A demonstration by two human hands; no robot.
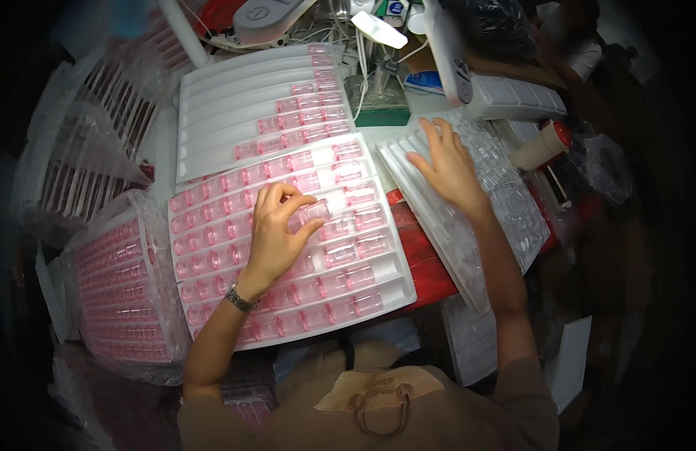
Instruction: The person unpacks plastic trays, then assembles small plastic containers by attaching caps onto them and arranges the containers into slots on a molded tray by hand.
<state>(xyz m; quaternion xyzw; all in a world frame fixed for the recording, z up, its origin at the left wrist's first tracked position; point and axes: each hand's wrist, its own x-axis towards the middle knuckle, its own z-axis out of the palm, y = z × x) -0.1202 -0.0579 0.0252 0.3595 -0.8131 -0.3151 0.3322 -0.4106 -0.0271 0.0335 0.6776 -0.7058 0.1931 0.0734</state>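
My left hand (pixel 276 229) pinches a small clear pink-tinted vial (pixel 312 211) between thumb and fingers, just above a white grooved tray (pixel 399 289) whose rows hold several similar pink vials. My right hand (pixel 447 165) lies flat with fingers spread on a second white tray (pixel 431 218) of clear vials to the right, holding nothing. A watch is on my left wrist.
Another white tray (pixel 213 113), partly filled with pink vials, lies behind. Bagged trays of pink vials (pixel 119 286) stack at the left. A roll of tape with a red core (pixel 547 143), cables and a white device sit at the back right.
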